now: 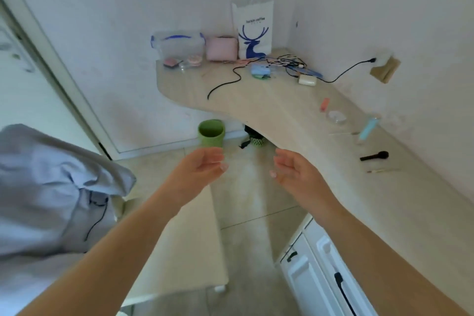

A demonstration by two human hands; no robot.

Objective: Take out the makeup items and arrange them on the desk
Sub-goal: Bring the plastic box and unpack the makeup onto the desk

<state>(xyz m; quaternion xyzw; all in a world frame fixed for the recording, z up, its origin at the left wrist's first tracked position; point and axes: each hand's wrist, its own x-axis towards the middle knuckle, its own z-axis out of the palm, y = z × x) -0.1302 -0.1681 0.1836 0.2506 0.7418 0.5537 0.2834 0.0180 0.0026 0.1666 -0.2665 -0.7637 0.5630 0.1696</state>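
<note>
pouch (221, 49) on desk (269, 108), left of bag (252, 29)

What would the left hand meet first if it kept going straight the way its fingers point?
Likely the green bin on the floor: the open, empty left hand points up-frame at it. Depth is unclear, so it may pass above it toward the wall.

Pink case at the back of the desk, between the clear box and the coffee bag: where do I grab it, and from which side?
Grip the pink case across its top edge, coming down from above and in front. It stands upright against the wall, with the clear box close on one side and the coffee bag on the other, so its sides are probably too crowded. Both the left hand and right hand are empty.
</note>
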